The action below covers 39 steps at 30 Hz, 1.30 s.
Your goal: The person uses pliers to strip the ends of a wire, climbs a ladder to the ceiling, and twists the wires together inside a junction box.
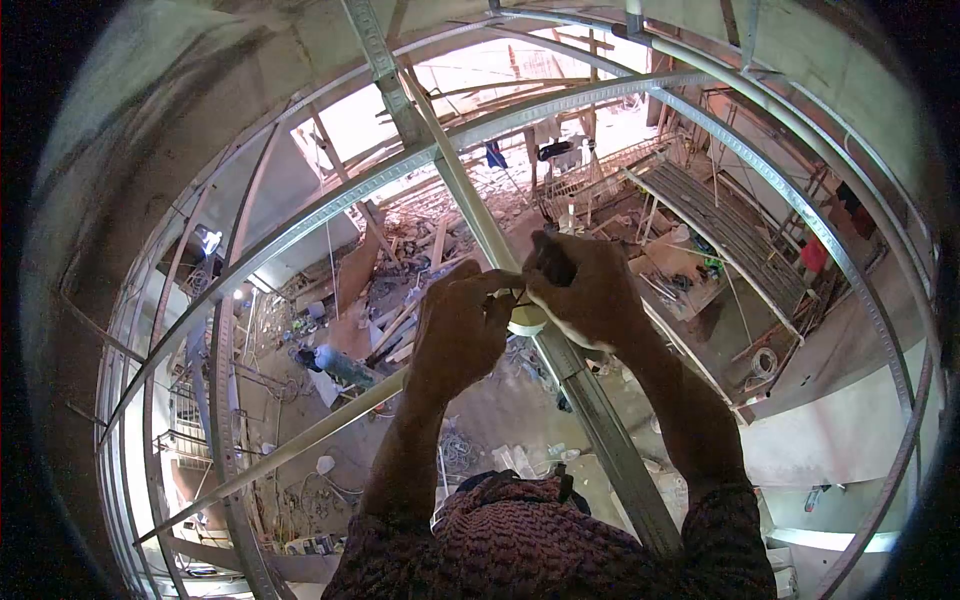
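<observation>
My left hand [462, 325] and my right hand [590, 290] meet in front of me, fingers pinched closed. A short thin dark wire [517, 297] shows between the fingertips; its ends are hidden by the fingers. Just below them is a pale round pipe fitting [527, 322], set against a long metal channel [600, 430] that runs from near my chest up and away. One pale pipe [474, 207] follows the channel beyond my hands. Another pale pipe [300, 447] slopes to the lower left from behind my left wrist.
Curved metal framing [340, 200] crosses around and ahead of me. The floor lies far below, strewn with boards and rubble. A blue cylinder [345, 366] lies there at left. Right of centre stands a plank platform [720, 230], with a coiled hose [764, 362] near it.
</observation>
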Each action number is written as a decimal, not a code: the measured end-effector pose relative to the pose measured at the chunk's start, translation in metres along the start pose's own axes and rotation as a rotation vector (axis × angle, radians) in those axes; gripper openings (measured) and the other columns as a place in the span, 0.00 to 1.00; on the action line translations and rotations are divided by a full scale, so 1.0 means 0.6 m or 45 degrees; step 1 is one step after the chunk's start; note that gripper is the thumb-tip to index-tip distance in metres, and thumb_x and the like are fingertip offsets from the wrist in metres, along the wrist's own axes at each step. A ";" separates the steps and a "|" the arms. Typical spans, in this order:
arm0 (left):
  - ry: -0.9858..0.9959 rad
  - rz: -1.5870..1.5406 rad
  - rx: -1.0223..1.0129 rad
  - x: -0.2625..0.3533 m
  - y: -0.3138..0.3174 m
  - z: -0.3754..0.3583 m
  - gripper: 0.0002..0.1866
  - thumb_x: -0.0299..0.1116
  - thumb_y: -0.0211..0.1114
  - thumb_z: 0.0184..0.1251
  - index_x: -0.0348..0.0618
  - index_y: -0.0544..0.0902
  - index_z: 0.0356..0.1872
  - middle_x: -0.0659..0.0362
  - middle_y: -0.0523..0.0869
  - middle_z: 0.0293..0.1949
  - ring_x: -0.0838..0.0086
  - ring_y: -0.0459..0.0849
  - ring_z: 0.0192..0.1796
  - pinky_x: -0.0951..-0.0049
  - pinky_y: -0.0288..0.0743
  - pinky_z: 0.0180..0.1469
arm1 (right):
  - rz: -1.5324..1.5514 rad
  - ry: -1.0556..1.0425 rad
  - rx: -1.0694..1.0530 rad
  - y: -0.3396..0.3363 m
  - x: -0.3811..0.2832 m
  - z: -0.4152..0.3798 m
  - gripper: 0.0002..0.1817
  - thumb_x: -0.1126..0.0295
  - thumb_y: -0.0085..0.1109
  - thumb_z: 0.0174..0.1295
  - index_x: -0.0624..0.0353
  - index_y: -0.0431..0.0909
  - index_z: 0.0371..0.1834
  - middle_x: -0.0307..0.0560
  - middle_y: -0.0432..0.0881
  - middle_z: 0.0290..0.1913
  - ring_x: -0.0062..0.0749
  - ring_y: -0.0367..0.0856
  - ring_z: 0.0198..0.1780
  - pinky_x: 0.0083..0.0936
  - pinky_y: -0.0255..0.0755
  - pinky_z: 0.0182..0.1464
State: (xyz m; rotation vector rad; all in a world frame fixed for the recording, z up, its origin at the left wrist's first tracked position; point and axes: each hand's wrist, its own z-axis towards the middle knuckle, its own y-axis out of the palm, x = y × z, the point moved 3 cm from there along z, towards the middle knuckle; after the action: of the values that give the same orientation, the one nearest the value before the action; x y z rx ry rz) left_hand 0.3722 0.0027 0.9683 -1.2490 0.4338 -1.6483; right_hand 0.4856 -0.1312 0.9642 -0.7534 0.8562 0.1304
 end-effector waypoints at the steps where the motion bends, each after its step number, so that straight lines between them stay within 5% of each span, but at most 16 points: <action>1: -0.002 0.000 0.000 0.001 0.000 -0.001 0.10 0.32 0.68 0.66 0.42 0.91 0.44 0.47 0.87 0.34 0.58 0.88 0.38 0.59 0.80 0.45 | 0.001 0.000 -0.002 0.001 0.008 0.002 0.10 0.67 0.69 0.62 0.64 0.85 0.37 0.48 0.86 0.27 0.27 0.85 0.29 0.31 0.77 0.36; 3: -0.083 -0.092 -0.033 0.003 0.001 0.000 0.12 0.29 0.64 0.65 0.43 0.92 0.45 0.50 0.82 0.30 0.57 0.84 0.34 0.56 0.75 0.42 | 0.250 0.154 -0.051 0.009 0.032 0.009 0.09 0.69 0.67 0.61 0.66 0.85 0.35 0.47 0.87 0.27 0.26 0.86 0.30 0.30 0.78 0.37; 14: -0.043 -0.054 0.016 0.003 0.009 0.009 0.11 0.32 0.67 0.64 0.45 0.93 0.42 0.49 0.87 0.31 0.57 0.87 0.31 0.58 0.80 0.38 | 0.315 0.198 -0.070 0.006 0.042 0.014 0.10 0.69 0.66 0.60 0.66 0.85 0.34 0.47 0.88 0.27 0.28 0.87 0.31 0.29 0.80 0.40; 16: -0.043 0.026 0.049 0.008 0.013 0.008 0.09 0.33 0.68 0.64 0.46 0.94 0.41 0.49 0.87 0.31 0.57 0.88 0.31 0.59 0.81 0.37 | 0.260 0.134 0.023 -0.001 0.031 0.011 0.15 0.60 0.68 0.59 0.64 0.86 0.31 0.53 0.87 0.28 0.41 0.88 0.31 0.39 0.81 0.42; 18: -0.042 0.060 0.115 0.011 0.015 0.006 0.12 0.42 0.72 0.68 0.45 0.94 0.40 0.51 0.88 0.28 0.64 0.87 0.28 0.62 0.79 0.36 | 0.268 0.132 -0.026 -0.001 0.035 0.012 0.14 0.62 0.68 0.61 0.65 0.86 0.33 0.50 0.88 0.29 0.35 0.88 0.33 0.35 0.81 0.43; 28: 0.082 0.030 0.164 -0.005 0.022 0.008 0.12 0.39 0.69 0.70 0.42 0.93 0.39 0.49 0.88 0.28 0.62 0.88 0.29 0.60 0.80 0.37 | 0.427 0.116 -0.111 -0.020 0.032 -0.008 0.13 0.64 0.76 0.61 0.62 0.87 0.39 0.45 0.89 0.34 0.23 0.86 0.36 0.28 0.80 0.42; 31: 0.053 -0.001 0.141 -0.001 0.019 0.008 0.11 0.37 0.69 0.70 0.40 0.92 0.40 0.48 0.89 0.31 0.60 0.90 0.32 0.60 0.82 0.40 | 0.345 0.143 -0.156 -0.026 0.028 -0.019 0.14 0.65 0.71 0.65 0.66 0.86 0.43 0.51 0.91 0.38 0.31 0.90 0.39 0.32 0.83 0.47; 39: 0.062 -0.065 0.112 0.000 0.018 0.010 0.14 0.38 0.66 0.71 0.37 0.91 0.40 0.47 0.91 0.35 0.60 0.91 0.33 0.61 0.83 0.40 | 0.455 0.076 -0.197 -0.019 0.053 -0.019 0.13 0.66 0.72 0.64 0.64 0.88 0.44 0.51 0.91 0.38 0.32 0.90 0.38 0.32 0.83 0.47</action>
State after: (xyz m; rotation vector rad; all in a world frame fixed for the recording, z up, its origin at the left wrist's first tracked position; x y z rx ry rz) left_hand 0.3825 -0.0004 0.9628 -1.1653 0.3576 -1.7251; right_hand 0.5042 -0.1528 0.9428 -0.7450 1.0409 0.4980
